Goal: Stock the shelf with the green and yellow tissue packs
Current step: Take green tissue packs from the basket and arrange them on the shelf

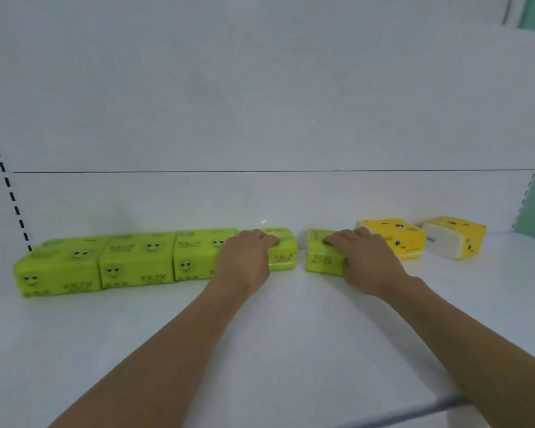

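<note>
- left hand [244, 261]: fingers draped over fourth green tissue pack [283, 253], ending the green row.
- right hand [365, 257]: fingers clamped on fifth green tissue pack [323, 257], apart from that row, touching yellow tissue pack [405, 239].

A single head-worn wide-angle camera looked forward and slightly down from above and behind the hands, so both forearms rose into the frame from its bottom edge. It faced the white back panel [260, 103] squarely, close to the shelf [260, 350], whose front lip crossed below the right forearm. Wide-angle bending curved the slotted uprights [5, 177] at both sides, beyond the hands.
</note>
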Available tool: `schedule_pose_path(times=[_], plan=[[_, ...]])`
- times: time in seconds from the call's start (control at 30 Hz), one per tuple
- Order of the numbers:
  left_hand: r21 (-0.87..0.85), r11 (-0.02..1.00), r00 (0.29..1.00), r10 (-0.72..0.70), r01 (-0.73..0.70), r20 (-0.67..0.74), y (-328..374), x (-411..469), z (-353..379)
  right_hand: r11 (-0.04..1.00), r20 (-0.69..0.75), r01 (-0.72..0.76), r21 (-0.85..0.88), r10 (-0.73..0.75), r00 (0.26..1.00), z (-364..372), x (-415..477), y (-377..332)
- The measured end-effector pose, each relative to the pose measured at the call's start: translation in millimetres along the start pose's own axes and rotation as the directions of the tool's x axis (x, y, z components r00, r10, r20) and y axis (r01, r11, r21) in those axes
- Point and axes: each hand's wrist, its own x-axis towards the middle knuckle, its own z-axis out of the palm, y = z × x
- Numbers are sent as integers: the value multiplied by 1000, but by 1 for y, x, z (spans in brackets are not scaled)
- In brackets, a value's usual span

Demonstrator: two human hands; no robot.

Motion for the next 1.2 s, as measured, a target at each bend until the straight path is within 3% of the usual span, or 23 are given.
schedule_pose_path(times=[0.23, 0.53, 0.67, 0.77, 1.0, 1.2], plan=[[-27, 1000, 1000, -4, 4, -6, -3, -1, 2, 985, 7, 14, 169, -15, 1000, 15, 29, -16], [-81, 997, 999, 18, -22, -42, 0, -3, 2, 978, -47, 72, 197, -64, 997, 22, 25, -15], [-158, 987, 995, 3, -19, -100, 4, -12, -11, 890, -116, 43, 454, 11, 993, 16, 3, -16], [-256, 965, 991, -84, 55, -103, 16, -27, -27, 814, -156, 71, 577, 25, 987, 8, -25, -22], [-679, 726, 961, -252, 108, -117, 98, -111, -69, 680, -189, 156, 716, -26, 982, -26, -114, -35], [-832, 550, 928, -342, 72, -146, 171, -226, -99, 411, -263, 228, 883, 29, 964, -49, -219, -43]])
